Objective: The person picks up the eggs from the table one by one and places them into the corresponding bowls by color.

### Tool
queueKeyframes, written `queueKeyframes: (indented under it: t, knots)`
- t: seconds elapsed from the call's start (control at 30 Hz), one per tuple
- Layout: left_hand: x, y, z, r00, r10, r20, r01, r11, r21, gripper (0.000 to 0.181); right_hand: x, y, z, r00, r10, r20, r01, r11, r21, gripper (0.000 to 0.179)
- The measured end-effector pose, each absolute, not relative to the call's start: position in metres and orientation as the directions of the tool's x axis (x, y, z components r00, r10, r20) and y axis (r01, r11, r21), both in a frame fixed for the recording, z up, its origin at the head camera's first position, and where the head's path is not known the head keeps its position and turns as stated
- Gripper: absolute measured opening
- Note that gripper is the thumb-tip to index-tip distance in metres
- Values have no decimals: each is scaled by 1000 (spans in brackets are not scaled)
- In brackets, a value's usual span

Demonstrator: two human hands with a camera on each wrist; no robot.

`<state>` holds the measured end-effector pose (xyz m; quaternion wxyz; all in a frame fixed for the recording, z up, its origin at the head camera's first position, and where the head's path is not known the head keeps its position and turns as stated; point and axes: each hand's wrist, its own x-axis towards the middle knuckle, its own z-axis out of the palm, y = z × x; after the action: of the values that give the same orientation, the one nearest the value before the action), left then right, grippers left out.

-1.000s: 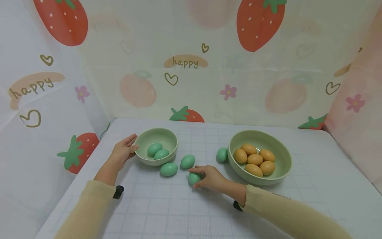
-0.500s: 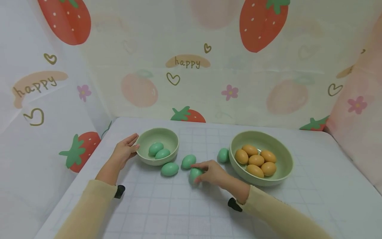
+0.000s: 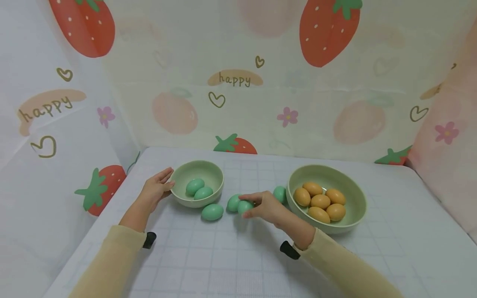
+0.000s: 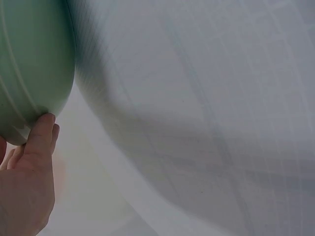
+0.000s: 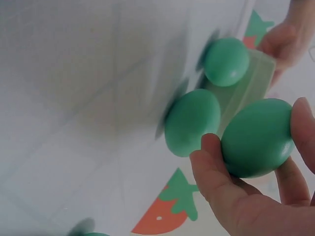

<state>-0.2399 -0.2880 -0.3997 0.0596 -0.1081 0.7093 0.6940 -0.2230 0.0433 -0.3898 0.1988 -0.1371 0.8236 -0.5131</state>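
Note:
In the head view, my right hand (image 3: 266, 207) pinches a green toy egg (image 3: 245, 207) between thumb and fingers. The right wrist view shows this held egg (image 5: 257, 138) raised off the table. Behind it in the head view is another green egg (image 3: 233, 203), partly covered. A further green egg (image 3: 212, 212) lies in front of the smaller green bowl (image 3: 214, 174), which contains two green eggs (image 3: 195, 186). My left hand (image 3: 154, 188) touches that bowl's left side with extended fingers; in the left wrist view, fingertips (image 4: 43, 125) rest against its outer wall.
A larger green bowl (image 3: 352, 203) at the right contains several orange-yellow eggs (image 3: 320, 201). One green egg (image 3: 279, 193) lies against its left side. A patterned cloth (image 3: 238, 111) hangs behind the table (image 3: 208, 256), with more cloth at both sides.
My right hand has lifted the pinched green egg and moved it away from me, towards the egg behind. My left hand stays at the smaller bowl. The head view has shifted slightly.

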Motion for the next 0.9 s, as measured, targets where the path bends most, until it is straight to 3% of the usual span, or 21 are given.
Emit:
queueKeyframes:
  t: [0.9]
  knots:
    - [-240,-289,-400,-967,-70,-243,-245,15,969,62,-232,29,-364,-879,-454,-146,-27,352,-936,50]
